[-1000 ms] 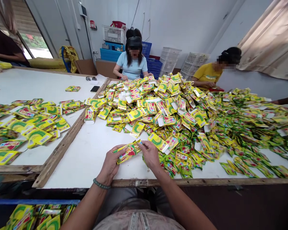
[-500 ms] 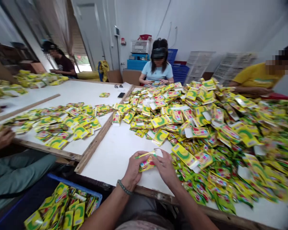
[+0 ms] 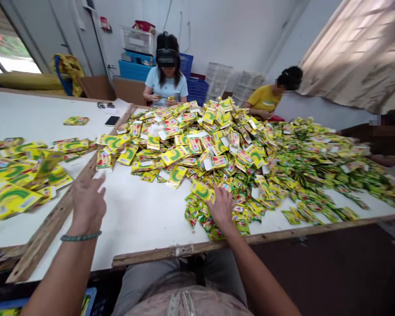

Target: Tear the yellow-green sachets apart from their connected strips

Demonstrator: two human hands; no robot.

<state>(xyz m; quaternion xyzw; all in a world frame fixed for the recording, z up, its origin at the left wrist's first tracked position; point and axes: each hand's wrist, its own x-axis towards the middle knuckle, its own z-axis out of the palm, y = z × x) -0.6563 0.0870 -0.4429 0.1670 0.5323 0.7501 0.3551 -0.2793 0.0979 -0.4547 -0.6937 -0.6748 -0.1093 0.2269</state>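
Note:
My left hand (image 3: 88, 202), with a green bead bracelet on the wrist, is over the wooden divider strip (image 3: 57, 219). Its fingers are spread and nothing is in them. A blurred yellow carton (image 3: 48, 163) is tilted above the pile left of it. At the near edge of the big heap, my right hand (image 3: 223, 206) has its thumb and fingers closed around the right end of a yellow-green carton (image 3: 201, 190). That carton's far end is hidden under the fingers. Small green sachets (image 3: 213, 226) lie right beneath this hand.
A large heap of cartons (image 3: 181, 145) spreads over the white table (image 3: 145, 219). Another pile (image 3: 15, 184) lies left of the divider. A phone (image 3: 112, 120) rests further back. A blue crate (image 3: 90, 300) stands below the table's edge. Several co-workers sit around it.
The carton held between both hands has left them. My left hand moved left and opened; my right hand reached to a carton at the heap. The view has turned right.

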